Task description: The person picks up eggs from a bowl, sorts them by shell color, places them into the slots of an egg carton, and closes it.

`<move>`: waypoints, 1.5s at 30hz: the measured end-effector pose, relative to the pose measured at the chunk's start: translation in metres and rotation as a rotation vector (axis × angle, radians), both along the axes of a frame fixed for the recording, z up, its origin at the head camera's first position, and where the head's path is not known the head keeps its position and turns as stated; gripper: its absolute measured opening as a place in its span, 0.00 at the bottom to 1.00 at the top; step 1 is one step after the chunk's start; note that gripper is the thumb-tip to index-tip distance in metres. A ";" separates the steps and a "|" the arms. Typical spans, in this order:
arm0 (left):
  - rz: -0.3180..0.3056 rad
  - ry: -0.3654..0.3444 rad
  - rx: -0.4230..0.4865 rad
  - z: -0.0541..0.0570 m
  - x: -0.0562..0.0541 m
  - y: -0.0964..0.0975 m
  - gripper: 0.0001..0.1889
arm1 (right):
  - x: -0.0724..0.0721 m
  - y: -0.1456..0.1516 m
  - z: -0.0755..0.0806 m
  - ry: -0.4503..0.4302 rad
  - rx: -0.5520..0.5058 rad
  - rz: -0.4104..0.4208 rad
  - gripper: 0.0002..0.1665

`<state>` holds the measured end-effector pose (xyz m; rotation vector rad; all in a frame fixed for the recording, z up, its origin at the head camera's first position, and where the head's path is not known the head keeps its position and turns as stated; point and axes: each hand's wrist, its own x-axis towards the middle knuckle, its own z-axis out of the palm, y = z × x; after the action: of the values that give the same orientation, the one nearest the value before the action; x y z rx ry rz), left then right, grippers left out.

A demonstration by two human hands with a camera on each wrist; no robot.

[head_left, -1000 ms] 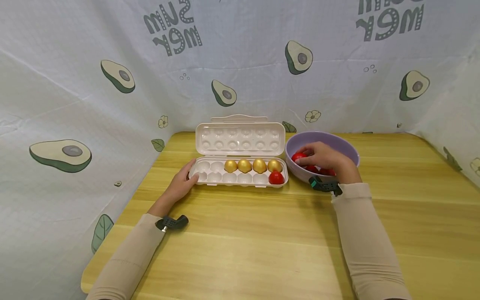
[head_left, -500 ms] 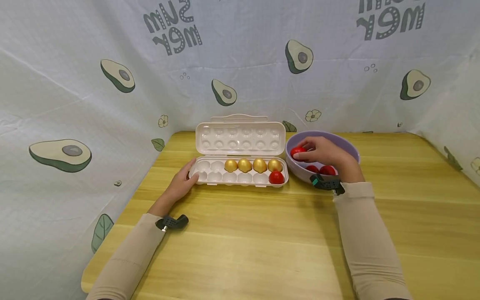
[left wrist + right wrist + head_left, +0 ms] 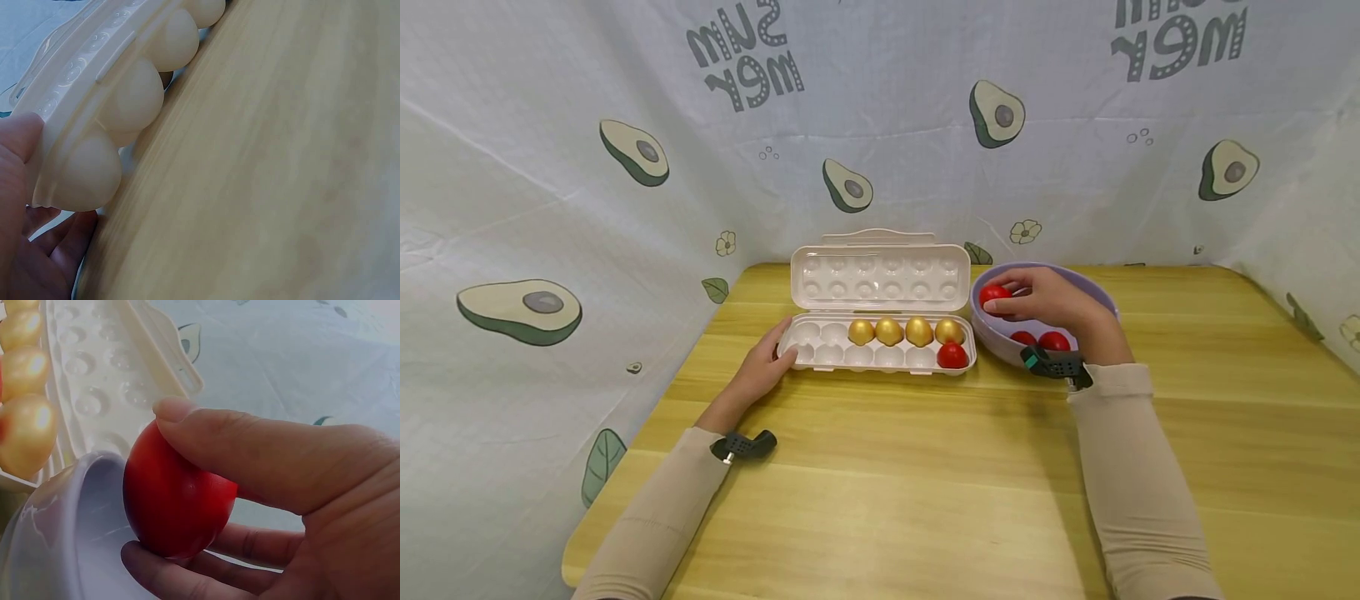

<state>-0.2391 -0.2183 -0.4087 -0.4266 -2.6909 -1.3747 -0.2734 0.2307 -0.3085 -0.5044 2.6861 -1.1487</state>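
A pale plastic egg box lies with its lid raised at the back. Its left end is gripped by my left hand, thumb over the rim and fingers low beside the end cup. Several golden eggs fill the right part of the back row, and one red egg sits at the front row's right end. Over the purple bowl, my right hand pinches another red egg between thumb and fingers. Two more red eggs show inside the bowl.
Both boxes of space sit on a wooden table with its left edge in sight. A white curtain with avocado prints hangs behind and to the left. The bowl stands close to the box's right end.
My right hand has lifted the red egg from among the others, raising it toward the bowl's upper left rim. The left hand and egg box have stayed put.
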 end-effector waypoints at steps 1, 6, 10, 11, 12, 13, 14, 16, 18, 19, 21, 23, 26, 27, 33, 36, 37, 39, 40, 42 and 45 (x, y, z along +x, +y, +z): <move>0.001 -0.001 -0.001 0.000 0.000 0.000 0.32 | 0.000 -0.001 0.001 0.003 -0.005 0.001 0.31; 0.005 -0.004 -0.001 0.002 0.001 0.001 0.32 | 0.001 -0.004 0.004 0.013 -0.031 0.000 0.28; 0.006 0.000 -0.005 0.002 0.001 0.000 0.32 | 0.002 -0.006 0.005 0.035 -0.014 0.004 0.29; 0.006 -0.002 -0.008 0.002 0.001 0.000 0.32 | 0.002 -0.007 0.005 0.044 -0.005 0.004 0.29; 0.005 -0.002 -0.009 0.001 0.001 0.000 0.32 | 0.003 -0.008 0.005 0.052 0.001 0.006 0.29; 0.003 -0.004 -0.007 0.001 0.001 0.000 0.32 | 0.003 -0.008 0.005 0.060 0.008 0.005 0.29; 0.002 -0.007 -0.004 0.000 0.001 0.000 0.32 | 0.003 -0.009 0.005 0.065 0.012 0.007 0.29; 0.001 -0.012 0.006 0.000 0.001 0.000 0.32 | 0.003 -0.011 0.005 0.067 0.016 0.008 0.29; -0.001 -0.009 0.013 -0.001 0.000 0.000 0.32 | 0.002 -0.013 0.006 0.060 0.014 0.009 0.29; 0.000 -0.008 0.017 -0.001 0.000 0.000 0.32 | 0.002 -0.015 0.006 0.057 0.011 0.011 0.29; 0.001 -0.005 0.020 -0.001 0.000 0.000 0.32 | 0.002 -0.017 0.006 0.050 0.008 0.016 0.28; -0.003 -0.005 0.011 0.008 0.007 0.005 0.32 | 0.002 -0.020 0.006 0.053 0.008 0.018 0.28; -0.003 -0.009 0.010 0.013 0.011 0.008 0.31 | 0.002 -0.022 0.006 0.062 0.012 0.023 0.27; -0.003 -0.009 0.006 0.013 0.011 0.008 0.31 | 0.003 -0.023 0.006 0.063 0.009 0.026 0.27; 0.001 0.005 0.009 -0.002 0.000 0.000 0.32 | 0.005 -0.028 0.009 0.068 -0.010 0.058 0.28; 0.000 0.005 0.014 -0.002 0.000 0.000 0.32 | 0.006 -0.032 0.010 0.069 -0.029 0.072 0.27; 0.000 0.004 0.016 -0.002 0.000 0.000 0.32 | 0.007 -0.033 0.010 0.071 -0.033 0.078 0.26; 0.001 0.003 0.016 -0.003 0.000 0.000 0.32 | 0.007 -0.035 0.010 0.074 -0.042 0.087 0.25; 0.000 0.001 0.018 -0.002 0.000 0.001 0.32 | 0.007 -0.036 0.010 0.074 -0.046 0.090 0.24; -0.003 -0.002 0.024 -0.001 0.001 0.002 0.32 | 0.007 -0.037 0.009 0.077 -0.048 0.101 0.23; -0.009 -0.006 0.025 0.010 0.009 0.006 0.32 | 0.006 -0.039 0.008 0.078 -0.042 0.114 0.23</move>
<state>-0.2299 -0.2120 -0.3987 -0.4327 -2.6770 -1.4128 -0.2672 0.1920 -0.3003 -0.7136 2.6635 -1.1797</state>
